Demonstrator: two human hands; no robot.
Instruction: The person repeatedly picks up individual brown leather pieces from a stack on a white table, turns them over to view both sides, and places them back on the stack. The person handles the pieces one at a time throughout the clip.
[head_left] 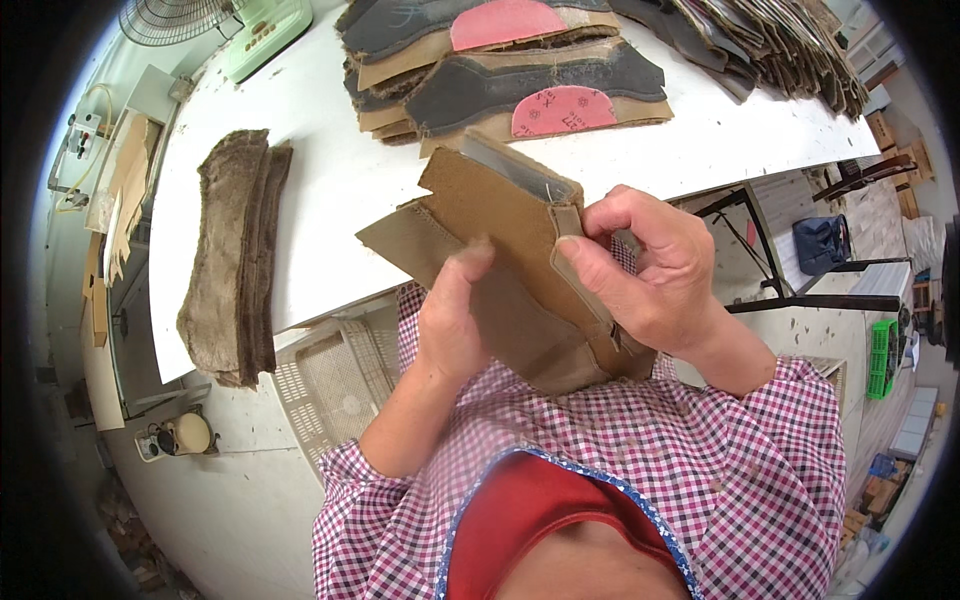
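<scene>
Closest to me, my checked smock (600,450), and right above it the brown panel (515,265), up in both hands in front of the table's near edge! My left hand (452,320) has it clamped, thumb pressed flat across the tan face, fingers hidden behind. On the other side my right hand (650,270) pinches the long folded edge strip between thumb and forefinger, good and tight. Beyond, the white table (330,190): a stack of plush pieces (235,260) on the left, poking over the near edge. Past the panel, dark grey pieces (480,95) with pink patches (565,110), layered on tan ones. Farther, a heaped pile (770,50) far right, and a pale green fan (268,35) far left!
</scene>
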